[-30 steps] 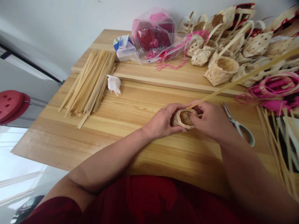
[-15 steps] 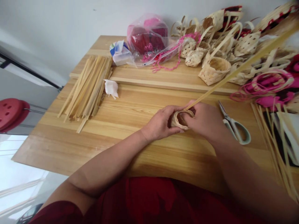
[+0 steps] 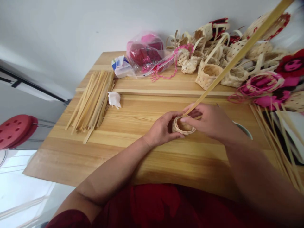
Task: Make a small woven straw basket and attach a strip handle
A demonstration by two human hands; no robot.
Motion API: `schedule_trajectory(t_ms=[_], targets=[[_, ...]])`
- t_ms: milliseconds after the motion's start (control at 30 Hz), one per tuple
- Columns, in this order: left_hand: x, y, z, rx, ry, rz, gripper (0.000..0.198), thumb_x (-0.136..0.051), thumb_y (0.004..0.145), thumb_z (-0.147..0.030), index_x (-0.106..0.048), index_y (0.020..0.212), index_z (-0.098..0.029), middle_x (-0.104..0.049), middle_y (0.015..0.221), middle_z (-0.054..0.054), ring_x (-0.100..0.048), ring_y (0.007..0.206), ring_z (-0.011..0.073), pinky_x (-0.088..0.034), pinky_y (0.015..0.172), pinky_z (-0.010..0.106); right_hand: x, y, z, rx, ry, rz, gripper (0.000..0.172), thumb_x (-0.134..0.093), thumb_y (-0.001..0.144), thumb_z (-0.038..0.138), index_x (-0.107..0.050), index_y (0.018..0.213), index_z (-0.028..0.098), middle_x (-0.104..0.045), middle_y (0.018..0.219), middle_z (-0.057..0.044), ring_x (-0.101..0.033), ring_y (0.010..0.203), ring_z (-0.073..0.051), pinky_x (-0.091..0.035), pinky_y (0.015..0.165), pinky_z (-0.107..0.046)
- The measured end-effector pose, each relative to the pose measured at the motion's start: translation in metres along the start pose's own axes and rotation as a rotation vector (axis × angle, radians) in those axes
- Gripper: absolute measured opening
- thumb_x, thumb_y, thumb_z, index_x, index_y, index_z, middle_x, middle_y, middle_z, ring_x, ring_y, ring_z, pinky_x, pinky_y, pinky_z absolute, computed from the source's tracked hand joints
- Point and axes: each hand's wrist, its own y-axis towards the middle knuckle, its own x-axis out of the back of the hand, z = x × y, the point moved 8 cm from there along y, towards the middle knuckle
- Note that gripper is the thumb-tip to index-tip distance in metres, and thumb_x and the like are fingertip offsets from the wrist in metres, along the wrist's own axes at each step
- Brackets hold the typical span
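Note:
A small woven straw basket (image 3: 184, 127) rests on the wooden table (image 3: 133, 152) between my two hands. My left hand (image 3: 161, 130) curls round the basket's left side and grips it. My right hand (image 3: 212, 122) pinches at the basket's rim, where a long pale strip (image 3: 235, 57) runs up and away to the top right. The strip's near end is held under my right fingers.
A bundle of flat pale strips (image 3: 91, 101) lies at the left beside a crumpled white paper (image 3: 114, 99). At the back stand a plastic bag of red and pink material (image 3: 146, 55) and several finished small baskets (image 3: 209, 74). Scissors (image 3: 243, 129) lie partly hidden behind my right hand. A red stool (image 3: 14, 130) is left of the table.
The long strip has swung upward, from nearly level to steeply up to the right. The view has tilted, so the table sits lower in the picture. Both hands stay on the basket.

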Motion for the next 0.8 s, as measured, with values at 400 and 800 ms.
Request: schedule_trajectory(t_ms=[400,800], targets=[[0.0,0.001,0.005,-0.018,-0.002,-0.016,0.08,-0.094,0.075,-0.051,-0.059,0.14,-0.021,-0.07,0.136,0.015,-0.068,0.126,0.0313,-0.053,0.112,0.048,0.004,0.0,-0.004,0.027,0.014,-0.101,0.017,-0.066,0.091,0.04,-0.076,0.093,0.026,-0.081,0.088,-0.005,-0.075,0.079,-0.027,-0.056,0.073,-0.041],[0.017,-0.003,0.001,0.102,0.411,-0.203,0.123,-0.087,0.053,-0.086,-0.049,0.15,-0.022,-0.055,0.138,0.019,-0.057,0.133,0.0395,-0.048,0.114,0.063,0.033,-0.013,0.008,0.0,0.426,-0.228,0.058,-0.086,0.077,0.056,-0.067,0.126,0.032,-0.073,0.087,-0.002,-0.069,0.074,-0.024,-0.06,0.074,-0.041]])
